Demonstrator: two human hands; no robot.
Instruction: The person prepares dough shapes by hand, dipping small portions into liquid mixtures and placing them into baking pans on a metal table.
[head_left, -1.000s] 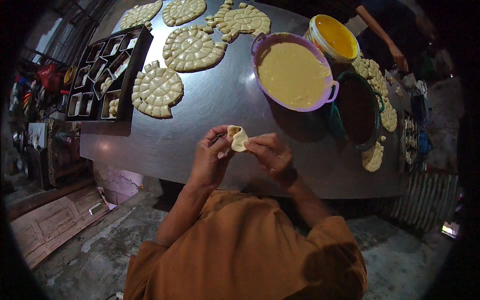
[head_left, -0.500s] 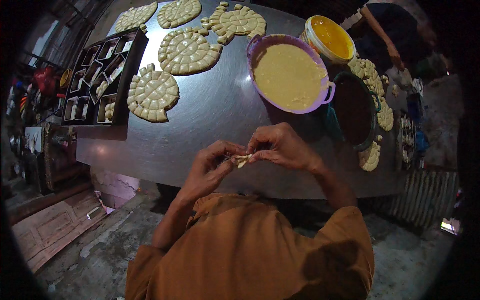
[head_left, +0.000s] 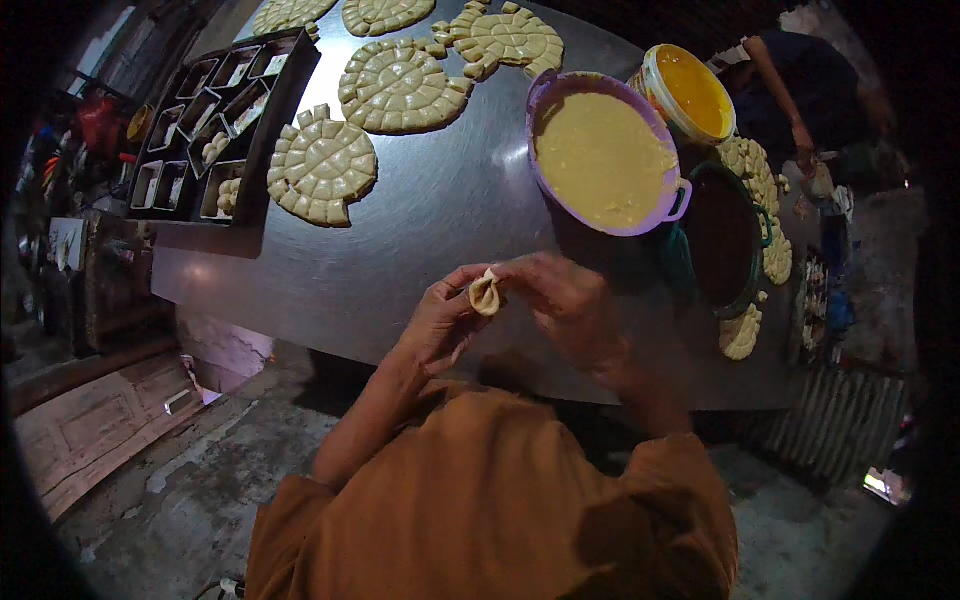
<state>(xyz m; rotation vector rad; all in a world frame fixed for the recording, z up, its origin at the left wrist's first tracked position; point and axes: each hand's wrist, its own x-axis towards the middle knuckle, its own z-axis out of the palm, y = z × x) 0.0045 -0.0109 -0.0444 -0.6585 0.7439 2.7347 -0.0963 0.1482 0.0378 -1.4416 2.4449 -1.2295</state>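
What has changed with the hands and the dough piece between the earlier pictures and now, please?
The dough piece, open and flat in the left hand a second ago, is now folded shut, pinched between both hands. The right hand closed in onto it. The purple bowl, the yellow tub and the dough rounds on the table lie as before.

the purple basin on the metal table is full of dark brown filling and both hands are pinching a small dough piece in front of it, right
Not quite. The head view shows the purple basin holds a pale yellow filling, not dark brown. The rest stands: it sits on the metal table, and the left hand and right hand pinch the small dough piece before it.
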